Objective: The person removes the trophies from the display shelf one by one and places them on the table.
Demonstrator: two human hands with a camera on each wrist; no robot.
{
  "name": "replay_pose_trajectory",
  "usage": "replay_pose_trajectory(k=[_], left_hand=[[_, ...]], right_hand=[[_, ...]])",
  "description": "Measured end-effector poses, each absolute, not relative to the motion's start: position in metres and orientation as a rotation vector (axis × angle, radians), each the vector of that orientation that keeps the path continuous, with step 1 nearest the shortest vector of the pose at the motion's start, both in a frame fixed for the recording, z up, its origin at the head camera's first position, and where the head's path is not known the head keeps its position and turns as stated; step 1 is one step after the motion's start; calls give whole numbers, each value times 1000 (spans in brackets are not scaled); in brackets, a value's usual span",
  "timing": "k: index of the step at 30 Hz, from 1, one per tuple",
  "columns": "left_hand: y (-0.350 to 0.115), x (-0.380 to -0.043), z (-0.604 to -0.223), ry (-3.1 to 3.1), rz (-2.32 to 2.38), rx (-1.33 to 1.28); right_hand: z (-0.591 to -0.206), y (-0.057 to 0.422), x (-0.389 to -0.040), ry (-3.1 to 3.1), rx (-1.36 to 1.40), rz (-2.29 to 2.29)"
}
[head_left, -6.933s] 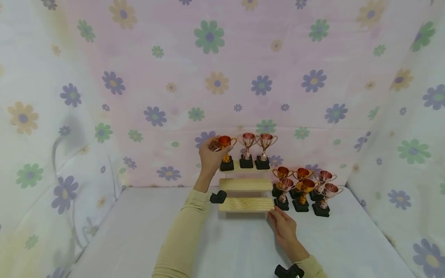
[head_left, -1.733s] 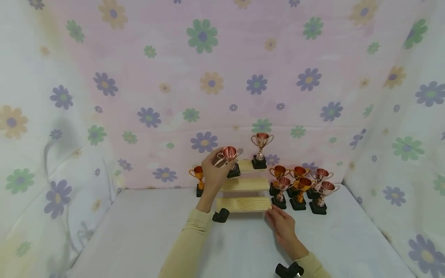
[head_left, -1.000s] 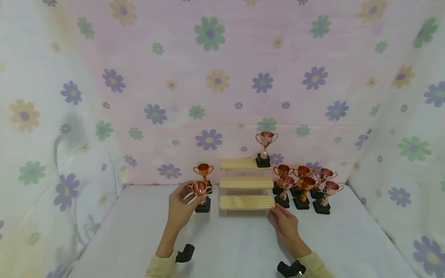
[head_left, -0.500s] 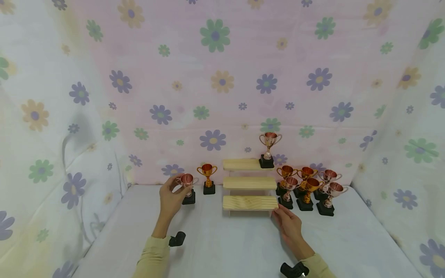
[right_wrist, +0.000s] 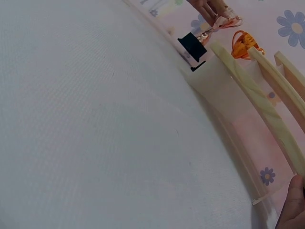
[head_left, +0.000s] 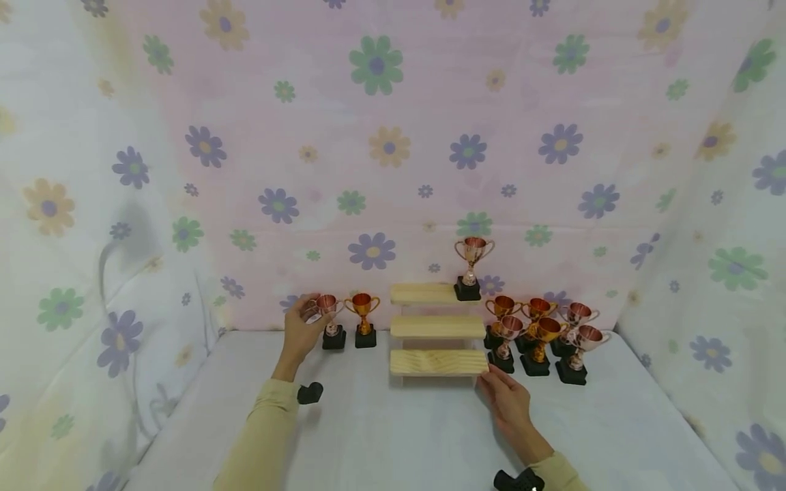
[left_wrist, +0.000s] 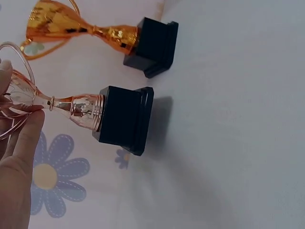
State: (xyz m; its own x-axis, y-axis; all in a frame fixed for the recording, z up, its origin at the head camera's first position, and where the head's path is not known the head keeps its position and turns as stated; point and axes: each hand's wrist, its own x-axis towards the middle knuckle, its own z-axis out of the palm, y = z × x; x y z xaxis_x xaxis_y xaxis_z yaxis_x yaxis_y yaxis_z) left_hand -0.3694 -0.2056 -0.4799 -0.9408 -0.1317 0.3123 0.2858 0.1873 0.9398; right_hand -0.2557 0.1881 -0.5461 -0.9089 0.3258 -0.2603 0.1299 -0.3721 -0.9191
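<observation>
My left hand (head_left: 302,332) grips the bowl of a rose-gold trophy cup (left_wrist: 86,109) from the left. The cup is upright, its black base at the white tabletop, left of a gold trophy cup (head_left: 364,310) with a black base. My right hand (head_left: 508,404) pinches the right end of the lowest step of a three-step wooden display stand (head_left: 437,328); the thumb (left_wrist: 4,76) of my left hand lies against the cup's bowl. On the top step's right end stands one rose-gold trophy cup (head_left: 471,259).
Right of the stand, several gold and rose-gold trophy cups (head_left: 540,334) stand close together in two rows on the white tabletop (head_left: 393,436). A flowered cloth backdrop (head_left: 417,109) rises behind and along both sides.
My left hand has taken the gold cup, then a rose-gold one, off the top step to the table left of the stand. The right hand keeps its place at the lowest step.
</observation>
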Motion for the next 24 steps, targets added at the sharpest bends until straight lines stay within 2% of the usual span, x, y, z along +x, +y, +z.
replay_pose_trajectory(k=[9, 24], left_hand=[[-206, -368, -497, -2115, -1854, -78], [-205, -362, -503, -2201, -1857, 35]], right_hand=[[-546, 185, -253, -1679, -619, 2426], [-549, 188, -256, -1685, -628, 2417]])
